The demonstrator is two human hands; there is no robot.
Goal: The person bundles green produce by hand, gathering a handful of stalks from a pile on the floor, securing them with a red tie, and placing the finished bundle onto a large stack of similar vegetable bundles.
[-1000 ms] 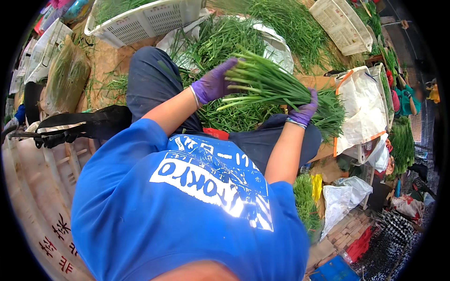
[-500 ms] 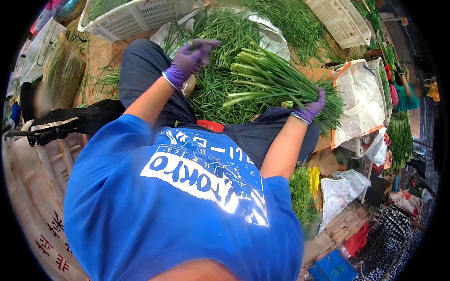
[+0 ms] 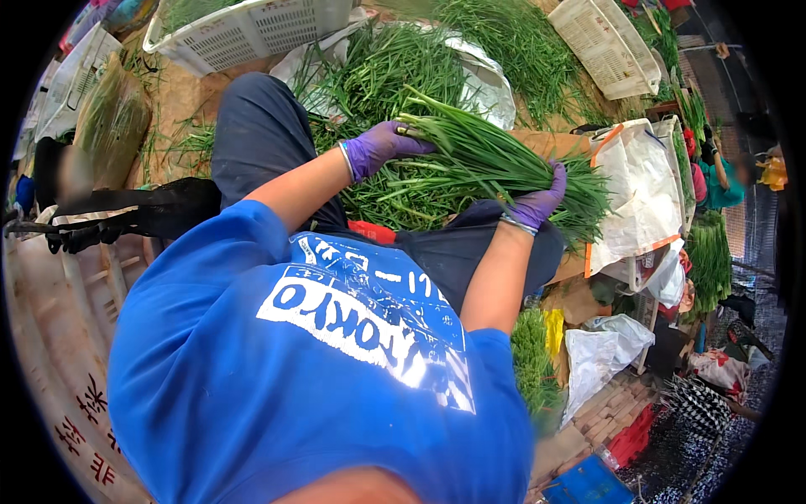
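Note:
A thick bunch of garlic chives (image 3: 478, 143) lies slantwise above my lap, its pale cut ends to the left and its leafy tips to the right. My right hand (image 3: 541, 200), in a purple glove, is closed round the leafy part. At the pale end, my left hand (image 3: 384, 151), gloved alike, closes on the stems; its fingers are partly hidden behind them. Under the bunch and between my legs spreads a heap of loose chives (image 3: 395, 197).
White plastic crates stand at the back left (image 3: 252, 38) and back right (image 3: 609, 46). More chives (image 3: 537, 55) lie beyond the heap. To the right is a white sack with orange edging (image 3: 634, 197). A black strap-like thing (image 3: 143, 210) is at my left. Another person (image 3: 722, 181) works at far right.
My left hand has come down and to the right, from open above the heap onto the pale ends of the bunch. The right hand still holds the bunch, shifted slightly left.

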